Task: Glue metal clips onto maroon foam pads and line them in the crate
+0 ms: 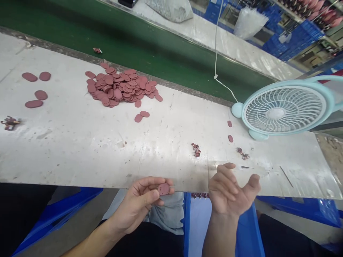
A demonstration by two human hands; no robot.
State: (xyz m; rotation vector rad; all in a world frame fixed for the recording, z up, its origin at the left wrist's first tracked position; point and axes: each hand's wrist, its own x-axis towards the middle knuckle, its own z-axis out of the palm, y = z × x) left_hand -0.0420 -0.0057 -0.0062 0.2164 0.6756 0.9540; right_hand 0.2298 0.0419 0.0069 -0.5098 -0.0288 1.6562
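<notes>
My left hand (142,200) pinches a dull red oval piece (164,189) between thumb and fingers, at the table's front edge. Small dark marks show on the face of that oval. To the right, my right hand (230,189) is raised with its palm up, thumb spread and fingers loosely bent; nothing shows in it. Just beyond its fingers lie a small cluster of dark red and white bits (196,150) and a second such cluster (243,154). A thin dark pointed tool (247,167) rests beside the right hand.
A large heap of red ovals (123,85) sits at the table's far edge, with several loose ones around. A light blue fan (284,107) stands at the right. Behind the white table (80,142) runs a green belt (160,53). A blue crate (249,228) is below the right hand.
</notes>
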